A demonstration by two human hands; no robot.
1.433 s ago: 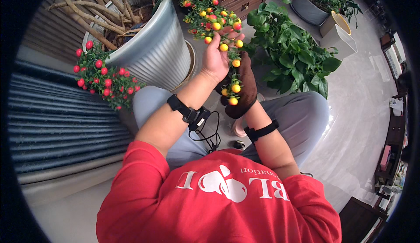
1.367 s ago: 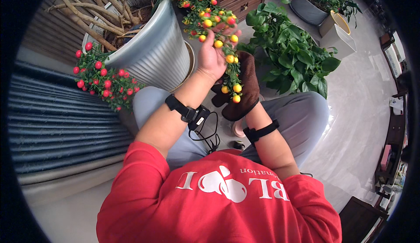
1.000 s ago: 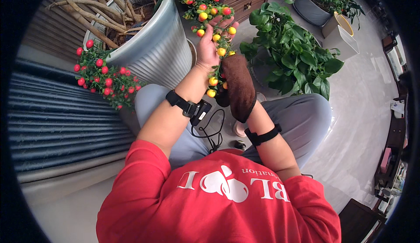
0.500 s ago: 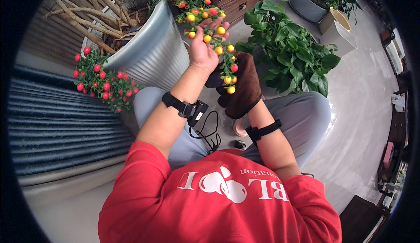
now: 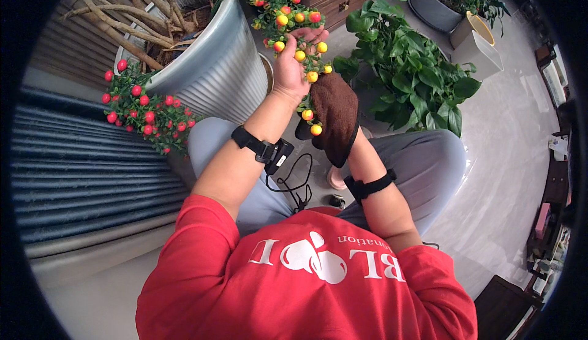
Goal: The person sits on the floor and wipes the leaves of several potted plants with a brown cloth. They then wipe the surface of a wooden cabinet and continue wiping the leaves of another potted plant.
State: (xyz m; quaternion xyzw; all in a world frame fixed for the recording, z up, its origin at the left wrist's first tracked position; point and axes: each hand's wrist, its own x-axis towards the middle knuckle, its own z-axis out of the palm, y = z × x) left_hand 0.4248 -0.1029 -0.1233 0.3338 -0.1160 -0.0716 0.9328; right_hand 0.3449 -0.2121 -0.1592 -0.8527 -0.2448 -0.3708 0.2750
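Observation:
A garland of green leaves with yellow, orange and red berries [image 5: 299, 55] hangs in front of me, beside a big ribbed pot. My left hand [image 5: 293, 64] holds its lower part from behind, the thumb up along the stem and the fingers partly covered by leaves and berries. A brown plush cloth [image 5: 335, 110] with a dark hem covers my right hand, whose fingers are hidden. It lies against the strand just below my left hand. Two yellow berries [image 5: 311, 123] at the strand's tip show at the cloth's left side.
At the left stand the pale ribbed pot [image 5: 229, 58] with bare stems, a red-berry cluster [image 5: 147, 112] and a blue pleated surface [image 5: 92, 168]. A leafy green plant [image 5: 407, 70] is on the right, with a white container [image 5: 478, 55] and grey planter [image 5: 432, 6] behind it.
The brown cloth has shifted a little left and turned, now covering part of the strand that showed before. My left hand keeps its hold, with the berries slightly lower.

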